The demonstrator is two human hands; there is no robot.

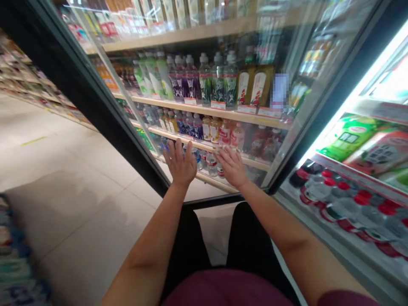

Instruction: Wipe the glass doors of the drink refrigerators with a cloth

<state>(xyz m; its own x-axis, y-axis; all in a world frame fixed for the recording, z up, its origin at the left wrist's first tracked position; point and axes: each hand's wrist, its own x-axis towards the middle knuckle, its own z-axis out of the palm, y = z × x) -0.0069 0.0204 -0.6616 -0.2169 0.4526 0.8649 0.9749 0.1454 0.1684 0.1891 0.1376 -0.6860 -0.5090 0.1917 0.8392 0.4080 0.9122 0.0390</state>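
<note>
The maroon shirt [229, 289] lay at six o'clock, and the glass door [208, 108] stood at twelve from the left hand [181, 165], fingers spread, and the right hand [233, 167], fingers extended closer together, its long axis running six-to-twelve, its ten-o'clock frame [97, 102] nearer the left hand.

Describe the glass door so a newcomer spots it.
Start from the bright shelves at right. Left of them, mid-view, is the glass door, with the left hand and right hand at it. Its thick black frame sets it apart from those open shelves.
</note>
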